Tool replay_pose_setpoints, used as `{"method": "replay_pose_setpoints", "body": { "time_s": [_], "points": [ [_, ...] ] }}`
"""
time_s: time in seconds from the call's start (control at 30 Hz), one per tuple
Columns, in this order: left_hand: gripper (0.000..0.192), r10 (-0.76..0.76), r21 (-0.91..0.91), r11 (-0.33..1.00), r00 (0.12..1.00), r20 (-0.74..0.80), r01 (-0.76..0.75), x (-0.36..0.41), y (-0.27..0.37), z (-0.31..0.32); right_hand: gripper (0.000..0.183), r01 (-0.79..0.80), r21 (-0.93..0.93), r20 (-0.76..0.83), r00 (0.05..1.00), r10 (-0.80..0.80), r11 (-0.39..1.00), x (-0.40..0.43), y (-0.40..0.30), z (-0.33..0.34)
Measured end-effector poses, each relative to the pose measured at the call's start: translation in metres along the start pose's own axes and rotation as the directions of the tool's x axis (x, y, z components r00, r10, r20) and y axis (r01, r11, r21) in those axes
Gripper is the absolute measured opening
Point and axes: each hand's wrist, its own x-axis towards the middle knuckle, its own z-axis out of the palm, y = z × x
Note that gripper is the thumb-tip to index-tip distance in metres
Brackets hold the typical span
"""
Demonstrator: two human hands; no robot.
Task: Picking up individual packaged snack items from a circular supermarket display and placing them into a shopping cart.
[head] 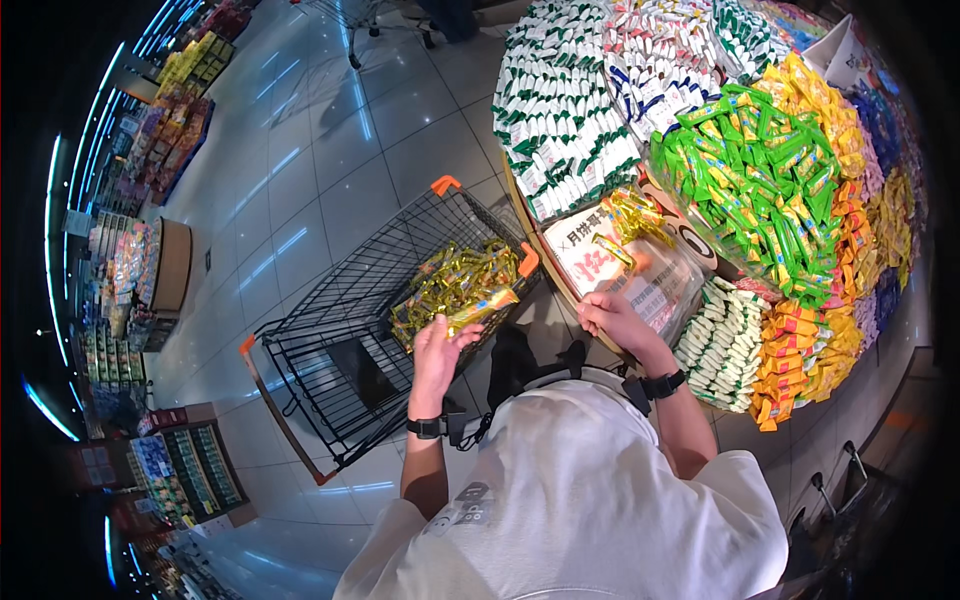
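Observation:
My left hand (442,349) holds a gold-wrapped snack packet (484,309) by its near end, over a wire shopping cart (330,330) with orange corner caps. In the cart lies a heap of similar gold packets (450,277). My right hand (613,319), its fingers curled, is at the front rim of a round display stand, over the edge of a compartment lined with a printed sign (585,247). Whether anything small is between its fingers cannot be told. A few gold packets (637,217) lie on that sign, beyond my right hand.
Around that compartment the stand bears green packets (757,187), white-and-green packets (559,112), small white-green packets (724,337) and orange packets (784,360). Stocked shelves (187,465) and a rounded counter (172,262) stand at the left. Another cart (352,22) is at the top, beside a person's leg (454,19).

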Motion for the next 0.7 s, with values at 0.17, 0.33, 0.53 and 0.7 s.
{"method": "replay_pose_setpoints", "body": {
  "time_s": [0.17, 0.33, 0.53, 0.7],
  "points": [
    [0.031, 0.141, 0.017, 0.99, 0.981, -0.131, -0.14, 0.006, 0.029, -0.048, 0.03, -0.03, 0.017, -0.064, 0.997, 0.031, 0.999, 0.003, 0.005, -0.003],
    [0.024, 0.045, 0.212, 0.977, 0.972, -0.23, 0.005, 0.03, 0.01, -0.095, 0.03, -0.046, 0.013, -0.075, 0.996, 0.047, 0.999, 0.005, 0.016, -0.007],
    [0.028, -0.082, 0.505, 0.809, 0.909, -0.41, 0.3, 0.081, -0.09, -0.207, 0.028, -0.058, -0.006, -0.121, 0.991, 0.057, 0.998, 0.001, 0.007, -0.007],
    [0.027, -0.222, 0.517, 0.733, 0.874, -0.431, 0.441, 0.108, -0.121, -0.203, 0.027, -0.075, 0.008, -0.203, 0.976, 0.076, 0.997, -0.005, 0.018, -0.015]
  ]
}}
